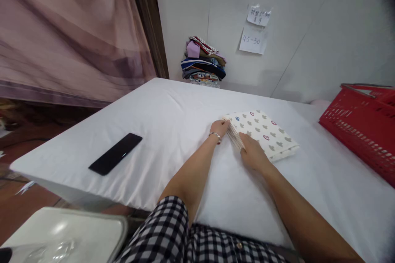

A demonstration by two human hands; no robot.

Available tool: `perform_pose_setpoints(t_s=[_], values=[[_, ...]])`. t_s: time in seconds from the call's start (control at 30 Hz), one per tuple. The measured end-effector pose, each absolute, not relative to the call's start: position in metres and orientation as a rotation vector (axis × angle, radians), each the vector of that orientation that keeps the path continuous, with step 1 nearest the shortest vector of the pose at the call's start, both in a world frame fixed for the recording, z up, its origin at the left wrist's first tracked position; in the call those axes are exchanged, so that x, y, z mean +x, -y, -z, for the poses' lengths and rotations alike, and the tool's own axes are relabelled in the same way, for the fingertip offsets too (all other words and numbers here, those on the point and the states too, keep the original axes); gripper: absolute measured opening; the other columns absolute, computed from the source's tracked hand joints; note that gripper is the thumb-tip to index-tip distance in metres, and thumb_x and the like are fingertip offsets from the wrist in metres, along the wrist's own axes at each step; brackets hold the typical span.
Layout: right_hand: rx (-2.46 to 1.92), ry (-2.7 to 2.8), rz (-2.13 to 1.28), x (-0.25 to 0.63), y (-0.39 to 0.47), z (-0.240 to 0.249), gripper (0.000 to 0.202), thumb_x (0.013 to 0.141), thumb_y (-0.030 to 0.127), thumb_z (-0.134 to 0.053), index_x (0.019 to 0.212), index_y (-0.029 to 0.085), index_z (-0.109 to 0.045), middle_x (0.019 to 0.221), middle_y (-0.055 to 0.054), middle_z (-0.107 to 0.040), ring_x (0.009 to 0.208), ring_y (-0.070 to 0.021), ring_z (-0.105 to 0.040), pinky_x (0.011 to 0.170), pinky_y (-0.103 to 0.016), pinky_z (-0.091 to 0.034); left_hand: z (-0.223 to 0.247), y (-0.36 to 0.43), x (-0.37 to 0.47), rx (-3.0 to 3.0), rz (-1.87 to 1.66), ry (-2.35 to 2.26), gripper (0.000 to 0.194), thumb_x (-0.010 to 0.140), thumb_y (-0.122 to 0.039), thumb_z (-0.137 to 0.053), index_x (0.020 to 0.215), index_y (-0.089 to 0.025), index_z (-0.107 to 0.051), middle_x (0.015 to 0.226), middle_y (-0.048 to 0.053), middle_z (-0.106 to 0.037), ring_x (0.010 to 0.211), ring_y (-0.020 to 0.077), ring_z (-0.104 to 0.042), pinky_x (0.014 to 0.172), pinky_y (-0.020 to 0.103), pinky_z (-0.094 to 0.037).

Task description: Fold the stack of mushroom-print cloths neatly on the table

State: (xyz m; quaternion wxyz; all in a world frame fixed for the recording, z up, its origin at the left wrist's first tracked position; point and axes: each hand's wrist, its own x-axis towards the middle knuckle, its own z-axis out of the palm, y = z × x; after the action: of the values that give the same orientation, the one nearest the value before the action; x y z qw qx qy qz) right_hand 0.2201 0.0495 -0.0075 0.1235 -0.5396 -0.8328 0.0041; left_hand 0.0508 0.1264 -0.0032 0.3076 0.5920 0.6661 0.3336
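Observation:
A folded cream cloth point(257, 129) printed with grey, red and blue motifs lies on the white-covered table point(173, 131). My left hand point(219, 126), with a bracelet at the wrist, pinches the cloth's far left corner. Along the layered left edge, my right hand point(251, 152) grips the near part, its thumb and fingers on the folds. Several layers show between the two hands. The fingertips under the cloth are hidden.
A black phone-like slab point(115, 154) lies on the table at left. A red plastic basket point(361, 127) stands at the right edge. Stacked folded fabrics point(203, 63) sit beyond the far edge, by the wall with paper notes point(253, 41). A white stool-like surface point(70, 230) is at lower left.

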Motion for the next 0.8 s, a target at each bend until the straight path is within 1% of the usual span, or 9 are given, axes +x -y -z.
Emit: perform_pose_setpoints(t_s=[0.1, 0.2, 0.33, 0.43, 0.53, 0.6, 0.67, 0.7, 0.8], values=[[-1.631, 2.432, 0.011, 0.219, -0.048, 0.009, 0.059, 0.079, 0.015, -0.039, 0.138, 0.008, -0.034, 0.142, -0.016, -0.038, 0.132, -0.0298, -0.030, 0.104, -0.048, -0.029, 0.000, -0.122, 0.060, 1.661, -1.057, -1.800, 0.029, 0.086, -0.044, -0.047, 0.086, -0.021, -0.064, 0.087, 0.002, -0.066, 0.080, 0.0149, -0.058, 0.070, 0.024, -0.042], [-1.641, 2.483, 0.050, 0.217, -0.049, 0.011, 0.059, 0.079, 0.017, -0.041, 0.138, 0.010, -0.035, 0.144, -0.015, -0.036, 0.133, -0.0294, -0.029, 0.106, -0.048, -0.026, 0.003, -0.120, 0.065, 1.886, -0.991, -1.699, 0.018, 0.085, -0.035, -0.051, 0.088, -0.022, -0.063, 0.095, 0.002, -0.065, 0.086, 0.0141, -0.058, 0.075, 0.023, -0.041], [-1.658, 2.506, 0.075, 0.213, -0.048, 0.014, 0.062, 0.078, 0.017, -0.042, 0.139, 0.009, -0.033, 0.145, -0.016, -0.033, 0.134, -0.0300, -0.027, 0.106, -0.049, -0.024, 0.011, -0.123, 0.063, 1.949, -0.792, -1.637, 0.016, 0.084, -0.035, -0.052, 0.088, -0.024, -0.063, 0.089, 0.000, -0.067, 0.081, 0.0151, -0.059, 0.071, 0.024, -0.042], [-1.637, 2.505, 0.063, 0.215, -0.040, 0.016, 0.065, 0.079, 0.019, -0.043, 0.142, 0.010, -0.028, 0.148, -0.015, -0.028, 0.136, -0.0291, -0.022, 0.108, -0.049, -0.019, 0.015, -0.126, 0.060, 1.932, -0.787, -1.645, 0.016, 0.083, -0.037, -0.052, 0.088, -0.025, -0.062, 0.084, -0.001, -0.068, 0.079, 0.0155, -0.060, 0.068, 0.024, -0.041], [-1.592, 2.529, 0.014, 0.225, -0.022, 0.015, 0.065, 0.082, 0.022, -0.042, 0.144, 0.011, -0.023, 0.150, -0.014, -0.023, 0.138, -0.0261, -0.017, 0.111, -0.048, -0.015, 0.016, -0.129, 0.058, 1.920, -0.794, -1.658, 0.017, 0.083, -0.038, -0.052, 0.088, -0.026, -0.062, 0.080, -0.002, -0.068, 0.078, 0.0160, -0.060, 0.065, 0.024, -0.040], [-1.540, 2.546, -0.035, 0.236, -0.006, 0.013, 0.064, 0.083, 0.022, -0.042, 0.144, 0.012, -0.024, 0.151, -0.013, -0.021, 0.139, -0.0243, -0.015, 0.111, -0.047, -0.014, 0.015, -0.130, 0.058, 1.910, -0.796, -1.664, 0.017, 0.082, -0.038, -0.052, 0.087, -0.026, -0.063, 0.079, -0.002, -0.067, 0.078, 0.0161, -0.060, 0.065, 0.025, -0.039], [-1.458, 2.556, -0.104, 0.250, 0.011, 0.010, 0.062, 0.083, 0.022, -0.044, 0.143, 0.014, -0.028, 0.150, -0.011, -0.025, 0.138, -0.0237, -0.018, 0.111, -0.047, -0.016, 0.013, -0.129, 0.058, 1.926, -0.804, -1.674, 0.017, 0.083, -0.036, -0.051, 0.086, -0.026, -0.063, 0.081, -0.002, -0.067, 0.079, 0.0160, -0.060, 0.065, 0.025, -0.039], [-1.414, 2.545, -0.143, 0.258, 0.018, 0.007, 0.060, 0.083, 0.022, -0.045, 0.141, 0.015, -0.032, 0.148, -0.010, -0.029, 0.137, -0.0235, -0.022, 0.111, -0.047, -0.018, 0.011, -0.128, 0.059, 1.949, -0.816, -1.684, 0.016, 0.083, -0.035, -0.051, 0.085, -0.025, -0.064, 0.083, -0.001, -0.067, 0.080, 0.0159, -0.059, 0.066, 0.025, -0.039], [-1.349, 2.354, -0.216, 0.291, 0.027, 0.001, 0.045, 0.085, 0.026, -0.046, 0.130, 0.023, -0.049, 0.134, -0.006, -0.051, 0.128, -0.0229, -0.040, 0.107, -0.047, -0.028, 0.002, -0.119, 0.069, 2.060, -0.891, -1.692, 0.017, 0.084, -0.030, -0.049, 0.084, -0.024, -0.064, 0.089, 0.000, -0.065, 0.082, 0.0149, -0.058, 0.068, 0.025, -0.040]])
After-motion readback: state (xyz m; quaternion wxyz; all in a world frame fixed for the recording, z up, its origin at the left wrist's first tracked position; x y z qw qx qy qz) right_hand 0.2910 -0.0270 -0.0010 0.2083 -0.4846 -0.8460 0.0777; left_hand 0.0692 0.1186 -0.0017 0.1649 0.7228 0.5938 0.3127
